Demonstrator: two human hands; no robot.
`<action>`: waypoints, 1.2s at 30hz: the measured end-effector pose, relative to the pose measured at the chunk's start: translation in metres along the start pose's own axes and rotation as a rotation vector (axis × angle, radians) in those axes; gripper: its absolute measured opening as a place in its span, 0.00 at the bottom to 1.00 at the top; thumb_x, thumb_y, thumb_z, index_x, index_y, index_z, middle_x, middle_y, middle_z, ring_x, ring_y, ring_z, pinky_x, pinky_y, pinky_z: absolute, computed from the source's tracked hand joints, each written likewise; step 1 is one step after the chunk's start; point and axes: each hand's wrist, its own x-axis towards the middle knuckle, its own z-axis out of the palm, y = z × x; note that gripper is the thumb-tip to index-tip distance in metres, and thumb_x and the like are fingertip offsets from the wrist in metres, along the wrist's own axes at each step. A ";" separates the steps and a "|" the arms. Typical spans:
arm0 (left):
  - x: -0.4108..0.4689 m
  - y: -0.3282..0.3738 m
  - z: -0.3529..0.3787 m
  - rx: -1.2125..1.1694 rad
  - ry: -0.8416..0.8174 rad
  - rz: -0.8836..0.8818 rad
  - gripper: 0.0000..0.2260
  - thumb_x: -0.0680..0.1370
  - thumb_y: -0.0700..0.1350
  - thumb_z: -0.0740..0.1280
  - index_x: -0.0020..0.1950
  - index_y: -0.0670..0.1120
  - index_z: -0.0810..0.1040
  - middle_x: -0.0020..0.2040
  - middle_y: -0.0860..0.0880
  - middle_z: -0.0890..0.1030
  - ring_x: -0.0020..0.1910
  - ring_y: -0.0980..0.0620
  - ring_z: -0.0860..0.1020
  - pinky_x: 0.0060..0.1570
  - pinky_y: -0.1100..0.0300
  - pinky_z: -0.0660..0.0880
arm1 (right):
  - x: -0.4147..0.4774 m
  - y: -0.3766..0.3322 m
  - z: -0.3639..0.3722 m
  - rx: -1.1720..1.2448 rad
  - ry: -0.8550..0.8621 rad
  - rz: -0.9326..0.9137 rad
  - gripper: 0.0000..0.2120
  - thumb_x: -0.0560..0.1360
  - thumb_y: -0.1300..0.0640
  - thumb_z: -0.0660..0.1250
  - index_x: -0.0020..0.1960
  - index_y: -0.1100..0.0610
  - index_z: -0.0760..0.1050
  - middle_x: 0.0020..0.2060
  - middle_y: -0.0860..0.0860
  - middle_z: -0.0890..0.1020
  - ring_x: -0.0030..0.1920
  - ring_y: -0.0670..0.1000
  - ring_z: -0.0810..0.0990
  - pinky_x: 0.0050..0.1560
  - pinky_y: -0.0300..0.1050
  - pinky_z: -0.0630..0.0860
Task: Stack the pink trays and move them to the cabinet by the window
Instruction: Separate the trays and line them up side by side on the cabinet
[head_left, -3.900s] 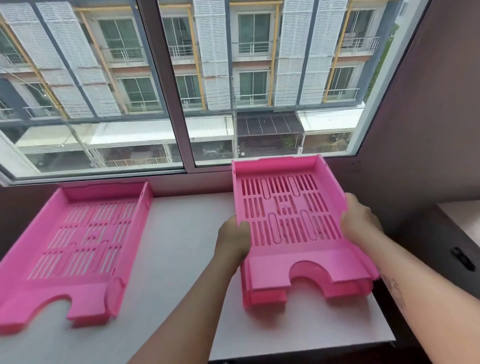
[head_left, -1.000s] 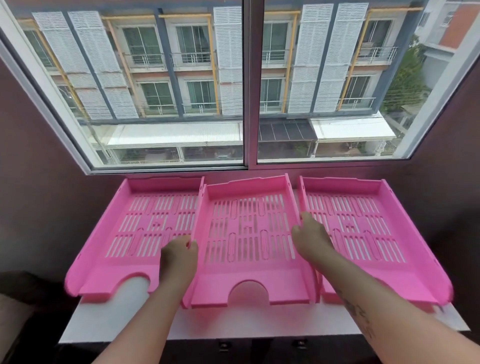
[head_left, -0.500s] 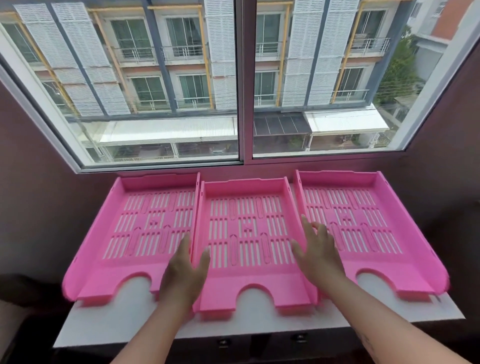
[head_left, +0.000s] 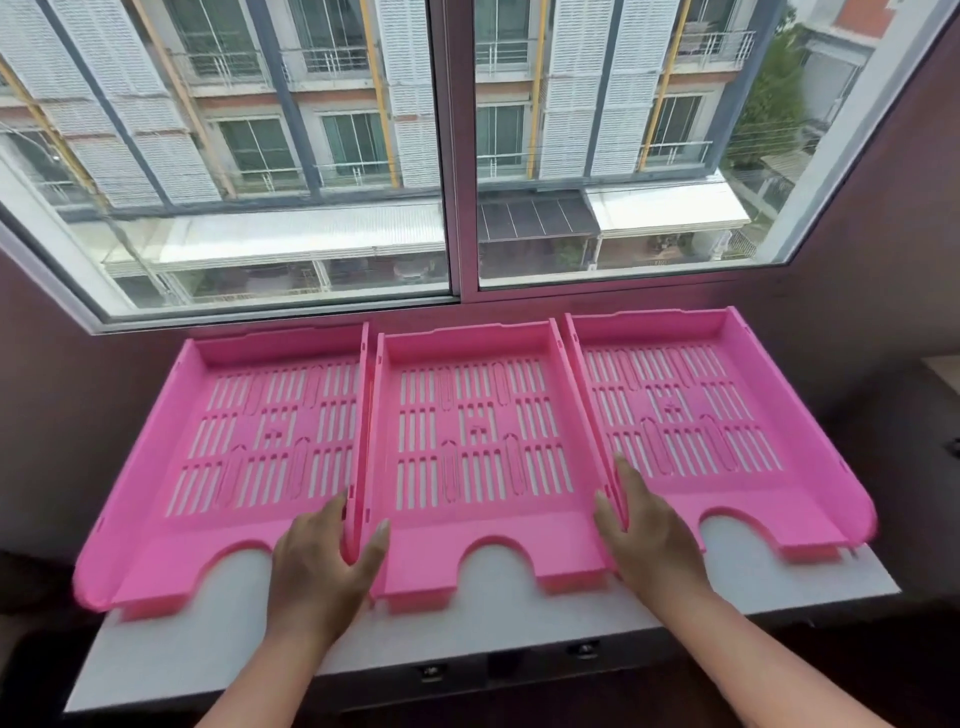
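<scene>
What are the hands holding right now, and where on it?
The middle pink slotted plastic tray, by its side walls near the front: left hand straddles the left wall, right hand the right. Neither looks clamped shut.

Three pink trays lay side by side on the white cabinet top (head_left: 519, 618) under the window (head_left: 457, 156): left tray (head_left: 208, 519), middle tray (head_left: 472, 514), right tray (head_left: 753, 499). The left hand (head_left: 322, 566) straddled the walls between left and middle, fingers spread. The right hand (head_left: 649, 540) straddled those between middle and right.
</scene>
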 end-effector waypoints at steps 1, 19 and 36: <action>0.000 0.003 -0.001 0.009 0.022 0.016 0.38 0.72 0.70 0.52 0.74 0.47 0.64 0.65 0.45 0.76 0.63 0.46 0.73 0.62 0.44 0.72 | 0.000 0.002 -0.002 0.010 -0.004 -0.007 0.31 0.81 0.41 0.54 0.80 0.51 0.54 0.58 0.54 0.82 0.55 0.55 0.82 0.49 0.47 0.80; -0.012 0.133 0.109 0.402 -0.315 0.442 0.35 0.71 0.78 0.47 0.74 0.65 0.62 0.76 0.48 0.65 0.74 0.34 0.63 0.74 0.38 0.54 | 0.038 0.116 -0.048 -0.533 -0.227 -0.188 0.39 0.66 0.23 0.26 0.76 0.32 0.36 0.80 0.50 0.38 0.80 0.57 0.37 0.78 0.56 0.41; -0.014 0.205 0.121 -0.079 -0.210 0.205 0.45 0.71 0.73 0.60 0.80 0.51 0.49 0.77 0.52 0.64 0.74 0.51 0.64 0.70 0.52 0.64 | 0.089 0.167 -0.132 0.132 0.225 0.178 0.30 0.79 0.50 0.62 0.79 0.55 0.60 0.74 0.56 0.68 0.73 0.58 0.67 0.70 0.57 0.66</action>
